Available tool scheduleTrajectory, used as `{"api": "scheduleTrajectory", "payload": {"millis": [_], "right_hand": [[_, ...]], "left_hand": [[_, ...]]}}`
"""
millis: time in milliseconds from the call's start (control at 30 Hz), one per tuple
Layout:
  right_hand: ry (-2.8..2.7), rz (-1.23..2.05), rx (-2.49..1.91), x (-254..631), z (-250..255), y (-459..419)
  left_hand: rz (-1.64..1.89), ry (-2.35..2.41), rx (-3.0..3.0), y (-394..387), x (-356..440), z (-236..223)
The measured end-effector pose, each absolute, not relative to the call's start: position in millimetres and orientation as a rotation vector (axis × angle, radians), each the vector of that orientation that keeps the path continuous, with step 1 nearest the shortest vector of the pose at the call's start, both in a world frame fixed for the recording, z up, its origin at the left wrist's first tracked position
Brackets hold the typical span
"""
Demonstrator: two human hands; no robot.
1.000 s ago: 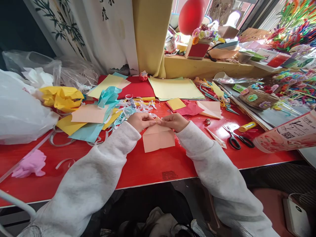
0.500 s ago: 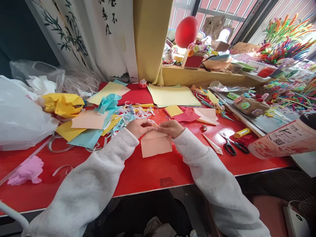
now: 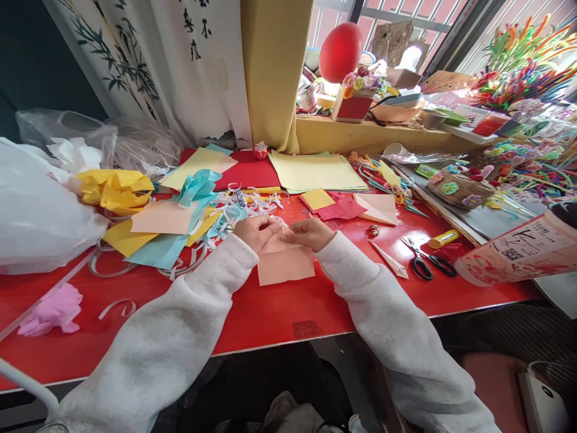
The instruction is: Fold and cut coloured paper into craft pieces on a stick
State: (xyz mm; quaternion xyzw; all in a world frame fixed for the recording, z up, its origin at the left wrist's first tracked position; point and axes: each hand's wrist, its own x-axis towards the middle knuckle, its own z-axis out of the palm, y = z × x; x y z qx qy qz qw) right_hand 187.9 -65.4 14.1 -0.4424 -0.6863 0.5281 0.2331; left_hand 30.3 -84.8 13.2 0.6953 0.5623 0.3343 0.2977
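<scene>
A creased sheet of peach paper (image 3: 286,266) lies low over the red table, its upper part folded. My left hand (image 3: 258,232) pinches the top of this paper from the left, fingers closed. From the right, my right hand (image 3: 312,233) grips the same folded top edge between thumb and fingers. A small pointed bit of paper shows between the fingertips. The fingers partly cover the upper folds. Just beyond my left hand lies a heap of curled white and blue paper strips (image 3: 232,215).
Black-handled scissors (image 3: 426,264), a folded paper cone (image 3: 388,260) and a yellow tube (image 3: 444,239) lie to the right. A large cup (image 3: 518,248) leans in at the right edge. Pink crumpled paper (image 3: 51,310) sits left. Yellow sheets (image 3: 318,173) are stacked at the back.
Both hands stay at the paper's folded top. The fingertips have shifted slightly apart, and more of the upper folds now shows. The camera view has moved a little.
</scene>
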Motion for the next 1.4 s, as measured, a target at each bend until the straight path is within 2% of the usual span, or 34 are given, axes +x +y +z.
{"api": "scheduleTrajectory", "payload": {"millis": [367, 567, 967, 1400], "right_hand": [[-1.876, 1.538, -1.307, 188.8, 14.1, -65.8], [-2.047, 1.247, -1.382, 187.4, 8.5, -65.1], [-2.176, 1.287, -1.116, 190.9, 6.4, -61.4], [-2.152, 1.299, -1.158, 190.9, 9.7, -64.0]], "left_hand": [[0.897, 1.474, 1.828, -82.0, 27.2, 13.5], [0.914, 1.508, 1.84, -84.6, 30.4, 13.3], [0.925, 1.457, 1.865, -83.5, 29.8, 11.8], [0.947, 1.432, 1.839, -81.5, 25.6, 8.3]]}}
